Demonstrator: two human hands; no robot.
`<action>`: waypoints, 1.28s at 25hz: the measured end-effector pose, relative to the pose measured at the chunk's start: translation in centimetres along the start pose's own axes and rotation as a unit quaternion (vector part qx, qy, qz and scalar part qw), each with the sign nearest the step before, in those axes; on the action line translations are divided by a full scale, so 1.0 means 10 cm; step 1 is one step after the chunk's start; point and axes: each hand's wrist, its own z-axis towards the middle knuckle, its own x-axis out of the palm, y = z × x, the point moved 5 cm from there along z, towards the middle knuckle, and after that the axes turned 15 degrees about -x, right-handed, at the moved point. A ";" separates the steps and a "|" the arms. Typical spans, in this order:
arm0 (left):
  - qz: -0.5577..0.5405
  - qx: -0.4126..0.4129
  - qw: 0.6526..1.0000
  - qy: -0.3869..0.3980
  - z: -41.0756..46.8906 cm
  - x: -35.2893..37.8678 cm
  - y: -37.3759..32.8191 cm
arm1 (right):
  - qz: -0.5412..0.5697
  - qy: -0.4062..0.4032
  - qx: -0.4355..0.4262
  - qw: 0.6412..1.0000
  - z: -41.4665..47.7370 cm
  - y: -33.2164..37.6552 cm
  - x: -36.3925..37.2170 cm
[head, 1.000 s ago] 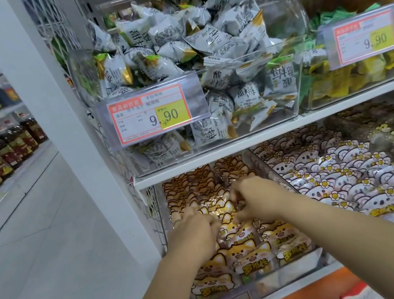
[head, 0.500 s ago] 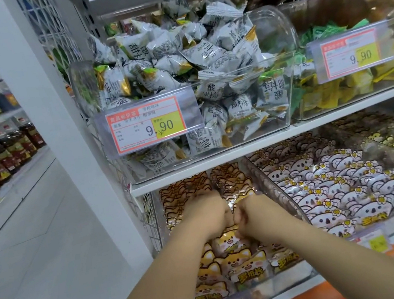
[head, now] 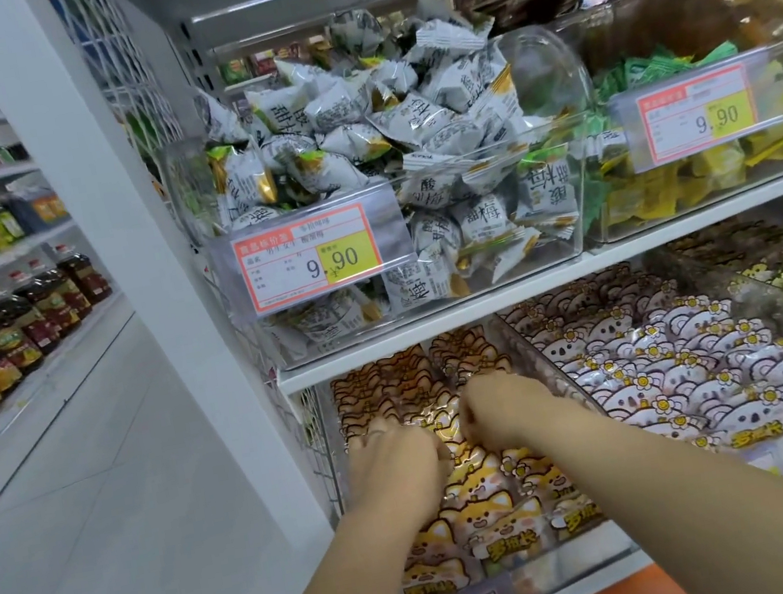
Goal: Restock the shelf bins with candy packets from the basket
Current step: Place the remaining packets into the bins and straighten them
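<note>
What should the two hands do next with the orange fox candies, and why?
Probably nudge the gripped orange fox-face candy packets upright and snug into their row. Both the left hand and right hand curl their fingers on packets midway along the clear plastic bin, where the row looks uneven.

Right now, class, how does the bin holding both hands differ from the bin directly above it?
The lower bin holds orange fox packets; the upper bin holds grey-white packets. The lower bin's packets stand in neat overlapping rows; the upper bin's lie heaped. The left hand and right hand are in the lower bin; neither touches the upper bin. Both are clear plastic with front price tags.
</note>
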 end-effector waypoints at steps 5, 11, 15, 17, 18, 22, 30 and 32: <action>-0.061 -0.010 0.998 0.021 -0.04 0.05 0.06 | -0.010 0.013 -0.102 0.995 0.10 0.32 0.11; -0.137 -0.005 0.989 -0.052 -0.13 -0.08 0.10 | 0.058 -0.121 -0.117 0.984 -0.06 -0.05 -0.22; -0.058 0.065 0.996 0.014 -0.07 0.11 -0.27 | -0.103 0.048 -0.132 0.985 -0.30 -0.11 -0.02; -0.005 0.067 0.994 0.081 -0.02 0.25 -0.33 | -0.135 0.107 -0.100 0.980 -0.37 -0.12 0.05; 0.012 0.061 0.993 0.097 0.01 0.27 -0.33 | -0.159 0.117 -0.090 0.976 -0.38 -0.12 0.04; 0.045 0.055 0.991 0.115 0.00 0.25 -0.26 | -0.246 0.155 -0.071 0.954 -0.42 -0.04 0.00; -0.027 0.081 0.995 0.053 0.55 0.12 -0.58 | -0.311 0.159 -0.062 0.935 -0.72 -0.18 -0.07; 0.007 0.087 0.992 0.092 0.60 0.20 -0.63 | -0.331 0.162 -0.053 0.928 -0.73 -0.17 -0.06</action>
